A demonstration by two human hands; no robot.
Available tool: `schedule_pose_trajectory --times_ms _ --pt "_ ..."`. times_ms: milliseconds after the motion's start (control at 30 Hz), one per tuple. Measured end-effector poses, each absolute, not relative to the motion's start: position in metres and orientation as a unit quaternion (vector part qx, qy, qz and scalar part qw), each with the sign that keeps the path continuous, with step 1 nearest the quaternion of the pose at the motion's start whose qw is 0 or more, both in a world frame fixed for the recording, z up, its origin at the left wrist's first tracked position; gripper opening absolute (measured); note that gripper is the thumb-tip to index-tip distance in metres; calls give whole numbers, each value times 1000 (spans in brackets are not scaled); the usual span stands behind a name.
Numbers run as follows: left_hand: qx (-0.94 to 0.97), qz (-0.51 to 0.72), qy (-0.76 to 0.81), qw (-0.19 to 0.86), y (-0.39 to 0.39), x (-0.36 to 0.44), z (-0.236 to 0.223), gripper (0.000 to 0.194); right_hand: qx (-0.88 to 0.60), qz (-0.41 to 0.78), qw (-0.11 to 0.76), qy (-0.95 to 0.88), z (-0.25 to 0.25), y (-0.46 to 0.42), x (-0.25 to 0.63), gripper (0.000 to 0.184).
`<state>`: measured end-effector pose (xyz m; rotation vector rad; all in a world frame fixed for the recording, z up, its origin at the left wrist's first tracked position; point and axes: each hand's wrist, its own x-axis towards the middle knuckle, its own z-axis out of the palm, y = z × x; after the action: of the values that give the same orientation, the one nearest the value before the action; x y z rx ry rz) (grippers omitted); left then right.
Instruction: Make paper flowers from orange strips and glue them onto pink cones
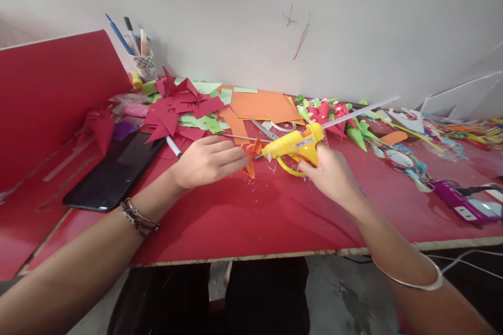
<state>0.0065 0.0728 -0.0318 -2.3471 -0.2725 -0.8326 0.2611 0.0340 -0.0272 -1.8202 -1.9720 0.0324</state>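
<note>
In right hand [334, 170]: yellow glue gun [296, 142], translucent stick [361, 111].

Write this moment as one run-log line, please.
left hand: at orange paper | right hand: gripping yellow glue gun | nozzle: pointed toward orange paper | black phone: left side

Here's a pale label [304, 143] on the yellow glue gun [288, 144], just off centre towards three o'clock, dark print across it, and it's too small and blurred to make out! Round the whole dial, no readable text.
</note>
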Motion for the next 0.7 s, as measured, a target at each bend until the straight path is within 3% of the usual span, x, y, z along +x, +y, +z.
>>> schedule_pose_trajectory --times_ms 700 --pt "-893 -306 -111 312 73 5 -32 21 -667 -36 215 -712 -34 47 262 15"
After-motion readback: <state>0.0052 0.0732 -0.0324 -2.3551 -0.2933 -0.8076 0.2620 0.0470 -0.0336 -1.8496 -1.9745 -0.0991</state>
